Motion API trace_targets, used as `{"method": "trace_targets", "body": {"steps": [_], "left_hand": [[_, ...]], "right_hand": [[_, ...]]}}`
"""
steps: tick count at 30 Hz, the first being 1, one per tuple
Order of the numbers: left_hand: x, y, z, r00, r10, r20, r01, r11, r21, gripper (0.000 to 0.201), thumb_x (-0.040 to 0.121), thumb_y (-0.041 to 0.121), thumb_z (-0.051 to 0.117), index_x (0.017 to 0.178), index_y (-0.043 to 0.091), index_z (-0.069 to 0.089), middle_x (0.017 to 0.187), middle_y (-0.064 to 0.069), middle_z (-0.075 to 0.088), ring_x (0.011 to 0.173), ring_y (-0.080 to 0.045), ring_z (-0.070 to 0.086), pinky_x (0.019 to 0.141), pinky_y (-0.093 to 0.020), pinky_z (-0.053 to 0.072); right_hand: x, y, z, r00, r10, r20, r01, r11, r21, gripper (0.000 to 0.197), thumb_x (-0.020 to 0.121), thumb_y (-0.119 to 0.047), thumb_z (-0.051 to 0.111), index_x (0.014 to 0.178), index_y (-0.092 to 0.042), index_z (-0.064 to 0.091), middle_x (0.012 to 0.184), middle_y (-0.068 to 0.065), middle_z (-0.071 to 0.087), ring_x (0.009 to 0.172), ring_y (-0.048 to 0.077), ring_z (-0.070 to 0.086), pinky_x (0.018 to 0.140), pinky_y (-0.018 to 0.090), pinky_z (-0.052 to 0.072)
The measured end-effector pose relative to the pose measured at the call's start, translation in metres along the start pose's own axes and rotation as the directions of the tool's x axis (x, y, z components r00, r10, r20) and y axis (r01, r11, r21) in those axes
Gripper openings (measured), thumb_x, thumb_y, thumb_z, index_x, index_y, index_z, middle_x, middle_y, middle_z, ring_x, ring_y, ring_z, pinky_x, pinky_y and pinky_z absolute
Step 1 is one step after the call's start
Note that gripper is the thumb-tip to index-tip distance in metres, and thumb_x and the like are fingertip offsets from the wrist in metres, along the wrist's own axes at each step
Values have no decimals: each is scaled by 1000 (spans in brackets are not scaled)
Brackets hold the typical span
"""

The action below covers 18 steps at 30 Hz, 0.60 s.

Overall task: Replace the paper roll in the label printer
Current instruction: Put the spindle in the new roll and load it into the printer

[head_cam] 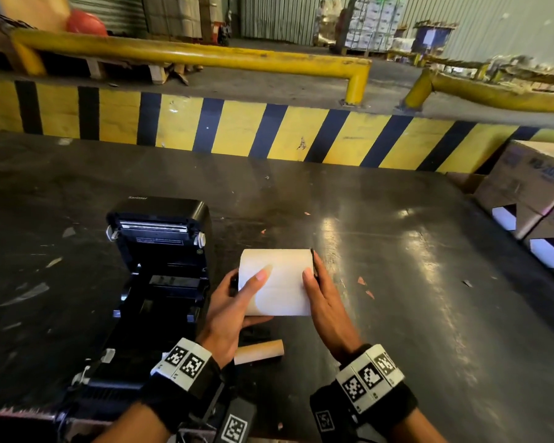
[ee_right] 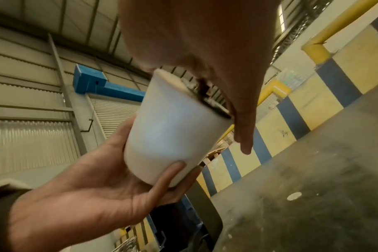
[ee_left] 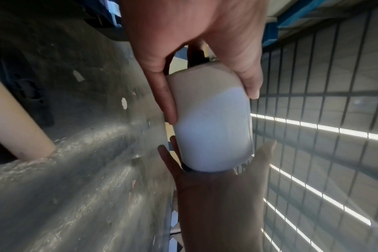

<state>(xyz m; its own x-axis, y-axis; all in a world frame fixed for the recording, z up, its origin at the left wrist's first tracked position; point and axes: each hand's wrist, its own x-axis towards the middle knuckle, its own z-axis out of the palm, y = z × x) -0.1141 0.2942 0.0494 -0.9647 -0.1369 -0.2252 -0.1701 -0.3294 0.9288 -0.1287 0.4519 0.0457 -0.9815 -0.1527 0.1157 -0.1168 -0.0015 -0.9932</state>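
A white paper roll (head_cam: 277, 282) is held just above the dark table, to the right of the black label printer (head_cam: 160, 251), whose lid stands open. My left hand (head_cam: 253, 298) grips the roll's left end, thumb on top and fingers beneath. My right hand (head_cam: 312, 276) holds the right end, thumb on the paper and fingers along a black spindle flange (head_cam: 314, 263). The left wrist view shows the roll (ee_left: 211, 122) between both hands. In the right wrist view the flange (ee_right: 209, 100) sits at the end of the roll (ee_right: 173, 136). The inside of the printer's bay is dark.
An empty brown cardboard core (head_cam: 259, 350) lies on the table (head_cam: 397, 235) below the hands. Cardboard boxes (head_cam: 531, 193) stand at the right edge. A yellow-and-black striped kerb (head_cam: 269, 132) runs along the back of the table.
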Motion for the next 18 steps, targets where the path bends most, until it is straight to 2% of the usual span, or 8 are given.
{"method": "trace_targets", "body": {"steps": [4,7,11,13,14,15,16,18], "left_hand": [[6,-3,12,1000,-1,17,0,999,39,72,53,49,78,117,21,61,110,-6,71,98,-22,69,71,-42,61],[11,-5,19,996,-57,64,50,993,103,69,61,50,73,121,21,58,113,-6,69,99,-22,68,74,-43,61],[32,-2,12,955,-223,196,174,955,240,48,83,66,42,113,32,58,112,-7,68,102,-24,67,81,-43,58],[53,-9,4,961,-250,120,182,895,407,33,94,49,39,107,26,60,105,-13,67,91,-25,67,75,-35,57],[63,-13,2,975,-203,86,115,803,585,22,95,34,45,97,23,63,100,-14,66,86,-26,66,72,-34,55],[74,-20,0,985,-149,92,22,626,779,18,93,21,48,86,22,66,98,-14,67,86,-27,66,74,-34,54],[85,-29,-2,984,-127,127,-71,380,922,22,89,13,49,83,22,68,102,-14,68,94,-31,67,80,-36,53],[96,-42,-2,968,-190,165,-182,-81,980,25,87,9,48,102,15,68,118,-14,64,111,-35,61,91,-40,49]], "right_hand": [[2,7,3,996,15,-91,-6,995,99,40,90,-35,49,126,-42,32,114,-25,53,89,-19,60,67,6,49],[6,13,-1,983,54,-176,-24,986,167,20,94,-27,51,110,-39,50,110,-16,62,87,-8,66,66,13,53],[12,23,-21,950,204,-235,-140,955,261,37,89,-38,55,123,-25,54,117,8,68,93,14,70,76,39,60],[13,28,-32,933,260,-247,-192,944,267,43,90,-41,55,128,-21,52,116,9,68,93,19,71,77,45,60],[12,29,-37,928,272,-256,-204,943,263,41,90,-40,54,127,-21,52,113,7,68,92,20,71,75,44,60],[11,31,-41,923,281,-265,-211,942,262,38,91,-40,53,125,-22,53,109,5,68,89,18,70,70,42,60],[10,34,-45,917,293,-270,-221,938,268,36,91,-40,52,123,-23,54,107,4,68,87,17,69,65,39,60],[8,38,-51,905,327,-274,-245,924,292,33,91,-41,51,120,-24,55,106,5,67,87,18,68,57,34,57]]}}
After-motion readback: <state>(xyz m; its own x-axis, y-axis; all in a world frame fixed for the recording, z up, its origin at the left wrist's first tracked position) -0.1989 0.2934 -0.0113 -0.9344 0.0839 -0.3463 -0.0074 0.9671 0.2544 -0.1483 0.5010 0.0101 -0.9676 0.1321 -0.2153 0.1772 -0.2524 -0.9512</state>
